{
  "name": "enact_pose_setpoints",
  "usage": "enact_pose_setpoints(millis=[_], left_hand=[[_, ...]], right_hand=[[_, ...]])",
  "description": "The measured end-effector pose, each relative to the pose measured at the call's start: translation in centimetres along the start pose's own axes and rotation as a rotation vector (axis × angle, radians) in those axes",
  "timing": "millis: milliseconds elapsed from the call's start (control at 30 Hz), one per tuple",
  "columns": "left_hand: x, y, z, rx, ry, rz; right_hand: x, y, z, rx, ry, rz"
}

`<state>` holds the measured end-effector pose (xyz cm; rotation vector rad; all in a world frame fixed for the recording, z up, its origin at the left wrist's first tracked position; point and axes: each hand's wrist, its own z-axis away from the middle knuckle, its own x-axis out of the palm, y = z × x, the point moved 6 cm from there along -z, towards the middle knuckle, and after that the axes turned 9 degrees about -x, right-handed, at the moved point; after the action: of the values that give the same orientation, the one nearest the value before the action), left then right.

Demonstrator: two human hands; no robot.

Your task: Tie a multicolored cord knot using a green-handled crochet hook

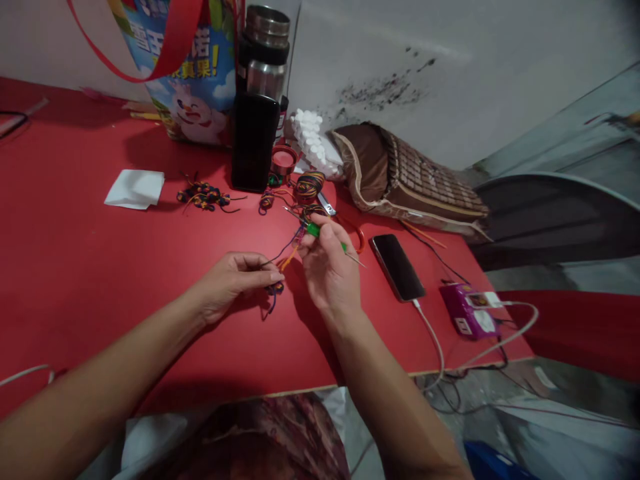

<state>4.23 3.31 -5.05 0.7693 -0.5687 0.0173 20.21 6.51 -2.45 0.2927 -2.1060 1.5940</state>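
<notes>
My left hand rests on the red table with its fingers pinched on a small braided cord piece of dark blue, orange and red strands. My right hand is closed around a green-handled tool with a thin metal tip sticking out to the right. Coloured strands run from the braid up past my right hand to a spool of multicoloured cord behind it.
A finished braided bundle and a white paper lie at the left. A black and steel flask, a printed bag and a brown cushion stand behind. A phone with cable and purple box lie at the right.
</notes>
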Motion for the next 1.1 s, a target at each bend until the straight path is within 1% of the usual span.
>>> enact_pose_setpoints(millis=[100, 267, 367, 433, 567, 667, 800, 1000, 1100], left_hand=[[-0.2, 0.3, 0.2, 0.022, 0.044, 0.018], [-0.3, 1.0, 0.5, 0.087, 0.03, 0.039], [-0.4, 1.0, 0.5, 0.088, 0.056, 0.029], [-0.3, 0.7, 0.4, 0.061, 0.039, 0.008], [0.2, 0.2, 0.4, 0.03, -0.034, -0.056], [0.3, 0.0, 0.3, 0.028, -0.047, -0.071], [0.0, 0.0, 0.3, 0.029, -0.016, -0.073], [-0.6, 0.4, 0.2, 0.053, 0.082, -0.027], [-0.8, 0.7, 0.3, 0.074, 0.099, -0.01]], right_hand=[[0.1, -0.2, 0.3, -0.011, -0.005, 0.023], [0.8, -0.7, 0.7, -0.052, -0.097, 0.06], [0.9, -0.7, 0.7, -0.049, -0.107, 0.041], [0.8, -0.7, 0.6, -0.034, -0.092, 0.031], [0.6, -0.6, 0.5, -0.018, -0.07, 0.055], [0.5, -0.6, 0.5, -0.015, -0.068, 0.075], [0.6, -0.7, 0.5, -0.036, -0.087, 0.055], [0.7, -0.9, 0.5, -0.05, -0.117, 0.048], [0.8, -0.8, 0.5, -0.045, -0.125, 0.042]])
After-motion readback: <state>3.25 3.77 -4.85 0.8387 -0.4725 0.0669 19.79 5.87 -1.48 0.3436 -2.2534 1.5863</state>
